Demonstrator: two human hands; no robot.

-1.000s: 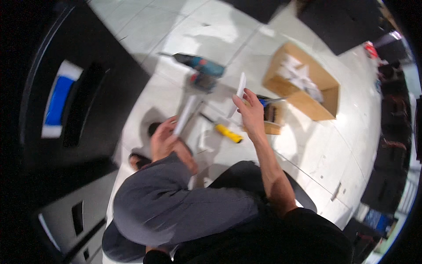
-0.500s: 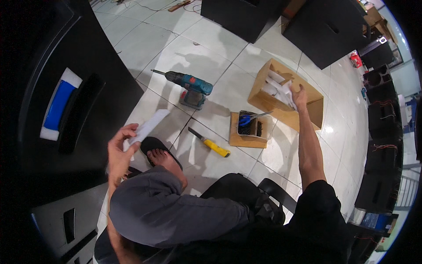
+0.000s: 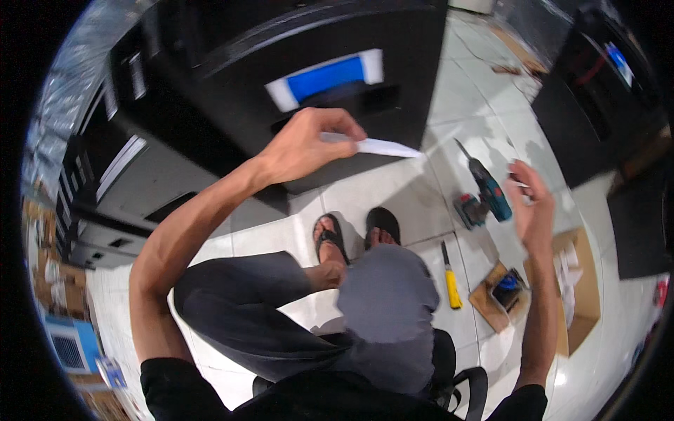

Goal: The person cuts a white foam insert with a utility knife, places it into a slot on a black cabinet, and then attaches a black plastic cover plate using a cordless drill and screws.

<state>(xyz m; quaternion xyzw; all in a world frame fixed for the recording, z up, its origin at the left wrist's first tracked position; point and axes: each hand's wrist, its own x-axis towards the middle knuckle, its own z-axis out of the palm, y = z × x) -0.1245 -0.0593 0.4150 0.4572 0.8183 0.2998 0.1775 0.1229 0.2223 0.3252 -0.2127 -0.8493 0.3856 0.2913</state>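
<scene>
My left hand (image 3: 309, 146) is closed on one end of a thin white strip (image 3: 386, 147), which points right across the front of a black cabinet (image 3: 232, 91). Above that hand, a blue panel with white foam-like ends (image 3: 326, 78) lies on the cabinet face beside a dark slot. My right hand (image 3: 533, 210) is raised over the floor, just right of a teal-and-black cordless drill (image 3: 489, 189). Its fingers are curled together with a small pale bit between them, too blurred to name. Below it stands an open cardboard box (image 3: 583, 295) with white pieces (image 3: 567, 281) inside.
On the tiled floor lie a yellow-handled knife (image 3: 451, 284) and a wooden block (image 3: 488, 302) bearing a small plastic tub (image 3: 507, 289). More black cabinets (image 3: 583, 119) stand at the right. Grey and black cabinets (image 3: 158, 172) line the left. My sandalled feet (image 3: 330, 235) are in the middle.
The view has swung left. My right hand has come out of the cardboard box and up near the drill. My left hand, still holding the white strip, has moved before the cabinet.
</scene>
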